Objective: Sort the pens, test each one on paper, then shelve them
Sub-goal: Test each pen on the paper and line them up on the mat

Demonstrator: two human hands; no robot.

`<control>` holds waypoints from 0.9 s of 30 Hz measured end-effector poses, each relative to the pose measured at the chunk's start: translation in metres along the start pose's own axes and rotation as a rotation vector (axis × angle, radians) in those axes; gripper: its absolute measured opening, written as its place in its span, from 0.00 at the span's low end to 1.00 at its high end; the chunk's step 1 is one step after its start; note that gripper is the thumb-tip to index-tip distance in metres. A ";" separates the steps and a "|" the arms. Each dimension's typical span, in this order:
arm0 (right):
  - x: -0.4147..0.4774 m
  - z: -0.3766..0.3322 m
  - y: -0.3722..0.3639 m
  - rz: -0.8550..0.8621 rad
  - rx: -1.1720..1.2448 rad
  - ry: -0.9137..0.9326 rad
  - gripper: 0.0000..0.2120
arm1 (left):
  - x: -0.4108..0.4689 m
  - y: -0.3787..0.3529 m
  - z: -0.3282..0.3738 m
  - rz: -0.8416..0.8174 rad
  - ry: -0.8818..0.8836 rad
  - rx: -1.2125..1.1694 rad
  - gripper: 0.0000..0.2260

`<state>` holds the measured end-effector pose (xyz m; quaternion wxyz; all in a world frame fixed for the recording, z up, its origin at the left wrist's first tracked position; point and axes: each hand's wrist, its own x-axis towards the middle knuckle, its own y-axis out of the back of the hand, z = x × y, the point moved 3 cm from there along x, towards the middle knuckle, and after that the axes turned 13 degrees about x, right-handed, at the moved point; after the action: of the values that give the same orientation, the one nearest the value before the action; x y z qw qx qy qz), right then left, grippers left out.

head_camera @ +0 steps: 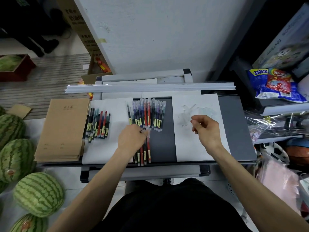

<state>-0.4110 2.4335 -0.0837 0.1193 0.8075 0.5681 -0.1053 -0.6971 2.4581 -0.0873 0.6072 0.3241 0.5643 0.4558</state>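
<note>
Green-striped watermelons (pixel 38 194) sit on the floor at far left, apart from the job. On the grey table (pixel 237 123), a stack of brown kraft notebooks (pixel 63 129) takes the left end, squared up and out of the way.

Just beside it, a white sheet (pixel 100 148) carries a small cluster of pens (pixel 97 124) in black, teal and red, loosely fanned. They read as a group already set apart, though by which rule I cannot tell.

Next comes a neat row of pens (pixel 147 114), clear caps pointing away from the person. They lie side by side, so the colours show at a glance: blue, purple, red, black.

The left hand (pixel 132 139) reaches to the near ends of that row. It lies over the top of a short bundle of pens (pixel 144 153) that runs toward the table's near edge. The hand is blurred. Its fingers curl down onto the pens, but whether they pinch one or merely nudge it I cannot tell. Probably it is choosing the next pen to try.

To the right lies the test paper (pixel 187 144), faintly scribbled near its top and kept close to the writing hand. The right hand (pixel 206 129) hovers over it, fingers curled, thumb and forefinger tips drawn together. Whether a small cap sits between them is too unclear to say.

Snack bags (pixel 275 84) lie on shelving at far right.
</note>
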 end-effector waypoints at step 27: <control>-0.031 -0.002 -0.017 -0.186 0.535 -0.475 0.08 | 0.006 0.034 -0.056 0.088 0.137 0.017 0.08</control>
<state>-0.4372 2.4116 -0.0735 0.0228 0.7080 0.5479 -0.4450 -0.7592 2.4695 -0.0672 0.5438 0.3217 0.5937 0.4984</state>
